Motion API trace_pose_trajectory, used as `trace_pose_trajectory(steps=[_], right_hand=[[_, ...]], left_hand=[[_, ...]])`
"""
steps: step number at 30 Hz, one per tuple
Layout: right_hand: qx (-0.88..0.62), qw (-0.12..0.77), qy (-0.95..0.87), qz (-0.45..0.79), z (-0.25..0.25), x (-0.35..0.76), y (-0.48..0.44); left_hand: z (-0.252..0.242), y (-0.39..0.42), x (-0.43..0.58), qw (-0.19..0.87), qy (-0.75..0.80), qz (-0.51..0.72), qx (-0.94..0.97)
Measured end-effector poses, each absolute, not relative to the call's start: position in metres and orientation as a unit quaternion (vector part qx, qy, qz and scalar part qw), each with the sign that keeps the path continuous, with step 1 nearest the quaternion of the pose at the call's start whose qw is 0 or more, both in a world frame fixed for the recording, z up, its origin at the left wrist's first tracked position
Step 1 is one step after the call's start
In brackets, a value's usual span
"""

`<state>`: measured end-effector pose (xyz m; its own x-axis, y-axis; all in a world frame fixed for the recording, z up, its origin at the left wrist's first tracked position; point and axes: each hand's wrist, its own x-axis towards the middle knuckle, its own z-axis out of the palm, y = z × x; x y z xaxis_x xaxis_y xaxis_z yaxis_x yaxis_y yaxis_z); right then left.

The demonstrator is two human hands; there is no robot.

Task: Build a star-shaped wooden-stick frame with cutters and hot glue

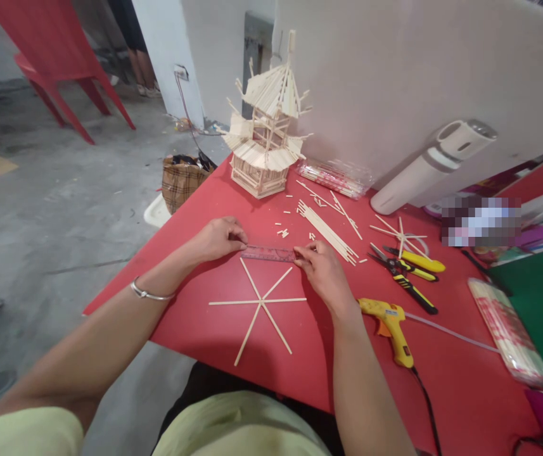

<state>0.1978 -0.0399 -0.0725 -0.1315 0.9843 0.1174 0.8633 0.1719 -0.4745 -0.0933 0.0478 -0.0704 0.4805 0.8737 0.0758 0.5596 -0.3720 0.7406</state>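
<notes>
Between my two hands lies a clear ruler, flat or just above the red table. The fingers of my left hand pinch its left end. At the other end, my right hand grips it between thumb and fingers. Just below the ruler, a six-armed star of thin wooden sticks rests on the table, its arms meeting in the middle. Neither hand touches the star. Short cut stick pieces are scattered beyond the ruler, near a bundle of long wooden sticks.
A stick pagoda model stands at the back. To the right are a yellow glue gun with its cord, pliers, a yellow-handled cutter, a second stick star, a large flask and packed sticks.
</notes>
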Motion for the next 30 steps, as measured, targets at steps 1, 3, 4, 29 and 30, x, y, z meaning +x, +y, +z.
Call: trace_pose_trajectory(steps=[1, 3, 4, 29, 30], right_hand=[[-0.626, 0.205, -0.738, 0.148, -0.072, 0.198, -0.040], [-0.628, 0.201, -0.738, 0.146, -0.071, 0.197, -0.040], [-0.628, 0.199, -0.738, 0.145, -0.071, 0.197, -0.040], [-0.647, 0.112, -0.745, 0.121, -0.053, 0.189, -0.049], [-0.649, 0.107, -0.744, 0.116, -0.052, 0.187, -0.049]], left_hand=[[-0.070, 0.048, -0.093, 0.331, 0.452, 0.236, 0.794], [-0.071, 0.048, -0.093, 0.330, 0.453, 0.234, 0.795], [-0.071, 0.048, -0.093, 0.330, 0.453, 0.233, 0.795], [-0.071, 0.051, -0.095, 0.325, 0.445, 0.232, 0.802], [-0.071, 0.051, -0.095, 0.325, 0.445, 0.233, 0.802]])
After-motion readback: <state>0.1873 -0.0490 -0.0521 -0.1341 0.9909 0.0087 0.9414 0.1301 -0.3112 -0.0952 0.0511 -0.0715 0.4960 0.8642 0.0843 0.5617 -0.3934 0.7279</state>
